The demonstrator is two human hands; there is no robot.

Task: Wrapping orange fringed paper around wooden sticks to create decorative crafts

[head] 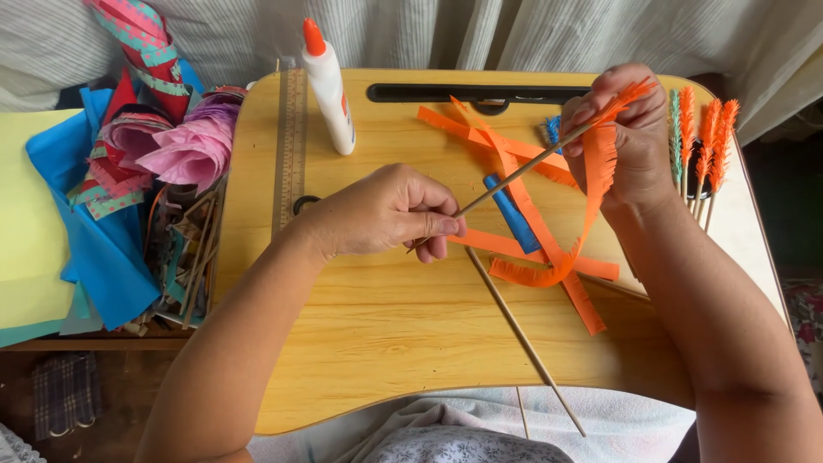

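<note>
Four finished fringed paper sticks (701,141) stood right. Left hand (386,214) pinched one thin wooden skewer (514,176); right hand (626,137) closed on its orange fringed paper strip (596,171).

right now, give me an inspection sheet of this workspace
surface: wooden lap desk, mostly bare near the front edge
job's things: skewer with orange fringe wrapped at its tip; loose orange strips; spare skewer
clutter: glue bottle, ruler, blue piece, finished fringed sticks
grippers: left hand pinches the skewer's lower end; right hand holds fringe at the tip
cables: nothing seen
surroundings: paper pile at left, curtain behind
</note>
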